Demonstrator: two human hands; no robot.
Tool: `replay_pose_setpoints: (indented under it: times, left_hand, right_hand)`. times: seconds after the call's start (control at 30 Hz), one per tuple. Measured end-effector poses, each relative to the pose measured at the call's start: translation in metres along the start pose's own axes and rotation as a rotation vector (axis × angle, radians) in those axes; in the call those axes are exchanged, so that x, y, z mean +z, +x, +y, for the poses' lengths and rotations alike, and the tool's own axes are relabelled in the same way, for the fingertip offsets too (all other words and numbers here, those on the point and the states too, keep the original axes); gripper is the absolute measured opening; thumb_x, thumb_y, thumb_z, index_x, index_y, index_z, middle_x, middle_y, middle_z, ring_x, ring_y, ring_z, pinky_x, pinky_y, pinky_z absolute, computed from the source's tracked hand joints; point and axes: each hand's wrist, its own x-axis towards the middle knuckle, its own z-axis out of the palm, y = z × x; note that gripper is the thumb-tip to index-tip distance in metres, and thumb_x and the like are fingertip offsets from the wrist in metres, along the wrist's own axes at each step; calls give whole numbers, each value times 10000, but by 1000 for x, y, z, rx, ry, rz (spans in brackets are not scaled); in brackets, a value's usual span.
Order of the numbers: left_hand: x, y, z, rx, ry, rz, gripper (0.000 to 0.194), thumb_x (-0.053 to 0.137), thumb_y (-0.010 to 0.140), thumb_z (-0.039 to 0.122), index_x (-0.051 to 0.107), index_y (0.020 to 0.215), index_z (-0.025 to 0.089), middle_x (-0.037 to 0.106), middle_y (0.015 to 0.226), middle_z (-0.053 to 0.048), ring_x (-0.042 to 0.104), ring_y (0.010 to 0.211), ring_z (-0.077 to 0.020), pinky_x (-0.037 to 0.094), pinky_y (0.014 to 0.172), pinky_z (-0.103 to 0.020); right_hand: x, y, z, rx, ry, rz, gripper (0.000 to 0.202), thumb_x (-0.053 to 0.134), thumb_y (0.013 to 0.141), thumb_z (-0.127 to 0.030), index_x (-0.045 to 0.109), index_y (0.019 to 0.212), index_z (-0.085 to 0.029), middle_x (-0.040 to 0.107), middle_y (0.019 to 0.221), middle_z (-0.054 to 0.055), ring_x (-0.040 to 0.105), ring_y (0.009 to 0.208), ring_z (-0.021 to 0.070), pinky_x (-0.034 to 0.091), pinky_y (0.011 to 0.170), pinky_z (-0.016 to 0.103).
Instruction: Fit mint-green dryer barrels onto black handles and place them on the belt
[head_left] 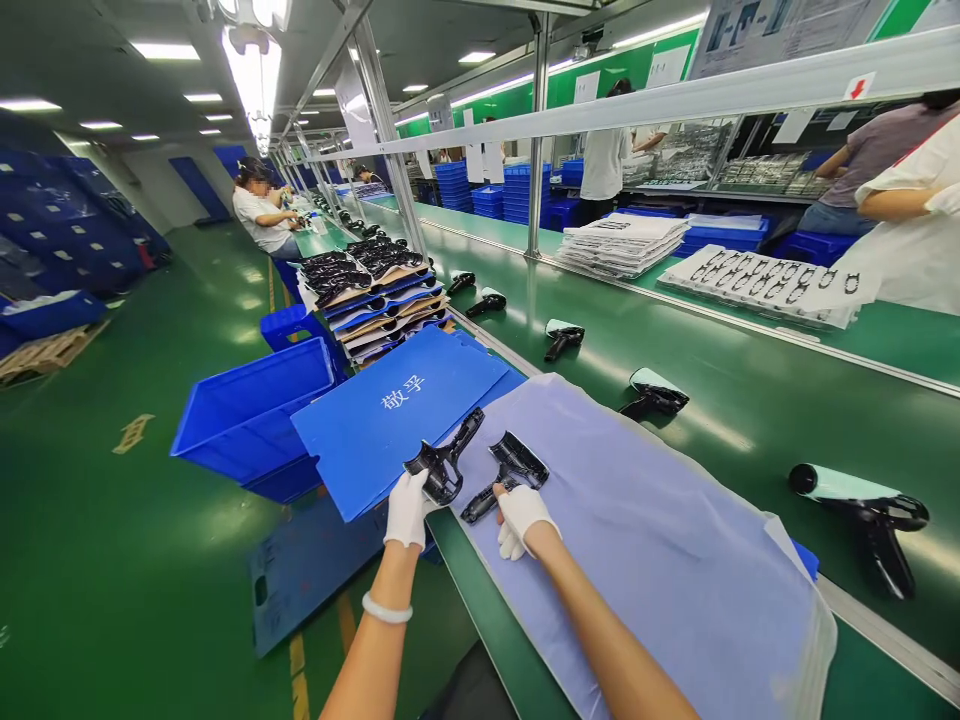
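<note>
My left hand [407, 509], in a white glove, is closed on a black dryer-shaped shell half [444, 462], held over the edge of a blue sheet [397, 405]. A second black shell half [512, 468] lies on the pale purple cloth [637, 520], its hollow side up. My right hand [523, 518], gloved with bare fingertips showing, is at its handle, thumb and finger pinched there. The other fingers of that hand are curled beneath.
Black dryer bodies with pale green wrapping [654, 394] stand along the green bench [720, 440] behind the cloth. At left are a blue bin [255, 410] and stacked trays of black parts [375, 290]. People work farther off.
</note>
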Motion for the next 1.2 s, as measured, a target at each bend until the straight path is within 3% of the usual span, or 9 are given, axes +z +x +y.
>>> replay_pose_setpoints:
  times: [0.13, 0.3, 0.43, 0.57, 0.67, 0.8, 0.93, 1.03, 1.2]
  left_hand:
    - [-33, -6, 9, -108, -157, -123, 324, 551, 980, 412, 605, 1169, 154, 675, 1040, -70, 673, 816, -173, 587, 708, -344]
    - [-50, -26, 10, -174, -306, -309, 359, 528, 963, 476, 612, 1143, 177, 667, 763, -24, 653, 611, -156, 563, 588, -287]
    - [-30, -55, 7, -212, -287, -505, 439, 573, 934, 492, 647, 1180, 136, 691, 727, -58, 654, 566, -176, 582, 596, -324]
    - [-4, -93, 3, -182, -211, -648, 531, 669, 854, 548, 685, 1178, 127, 757, 906, -118, 727, 901, -278, 589, 860, -389]
    - [9, -119, 2, -97, -145, -722, 512, 752, 783, 536, 722, 1154, 185, 742, 1158, -100, 552, 1296, -322, 417, 1139, -391]
    - [23, -143, 3, -7, -76, -841, 599, 729, 788, 575, 681, 1255, 203, 625, 1388, -68, 284, 1489, -316, 178, 1264, -419]
    - [35, -155, 6, 23, -48, -1019, 619, 569, 894, 619, 620, 1334, 186, 641, 1361, -105, 443, 1402, -313, 246, 1235, -472]
    - [37, -160, 6, 21, -55, -1093, 635, 600, 868, 633, 612, 1334, 201, 675, 1295, -107, 561, 1279, -299, 338, 1177, -454]
    - [38, -166, -1, -36, -77, -1152, 553, 778, 734, 579, 724, 1078, 150, 732, 906, -68, 673, 816, -225, 537, 793, -353]
  right_hand:
    - [-1, -2, -4, -2, 107, 51, 302, 599, 951, -400, 612, 1106, -140, 645, 1024, 58, 636, 830, 147, 568, 725, 316]
    - [-31, -52, 17, -176, 316, 160, 470, 415, 979, -535, 525, 1195, -133, 666, 1031, 97, 641, 704, 150, 550, 635, 314]
    - [-60, -107, 38, -371, 338, 303, 602, 405, 908, -630, 451, 1309, -183, 677, 1109, 106, 637, 690, 170, 540, 650, 326]
    - [-83, -146, 64, -780, -234, 561, 424, 501, 929, -350, 504, 1345, -272, 680, 1106, 79, 659, 901, 216, 550, 756, 338]
    - [-91, -159, 79, -1093, -616, 628, 560, 467, 925, -135, 393, 1457, -293, 671, 1106, 100, 646, 923, 212, 541, 761, 345]
    - [-93, -164, 85, -1238, -734, 679, 655, 476, 900, -37, 328, 1501, -253, 668, 1057, 115, 630, 870, 197, 532, 738, 335]
    - [-94, -165, 95, -1252, -723, 692, 610, 475, 903, -48, 386, 1474, -241, 657, 1080, 126, 629, 932, 220, 540, 777, 374]
    - [-95, -163, 109, -1233, -759, 723, 586, 465, 921, -86, 385, 1479, -249, 650, 1088, 136, 630, 968, 246, 549, 791, 412]
    - [-88, -159, 123, -1203, -856, 760, 655, 465, 931, -118, 259, 1545, -212, 609, 1187, 196, 597, 1061, 323, 553, 787, 500]
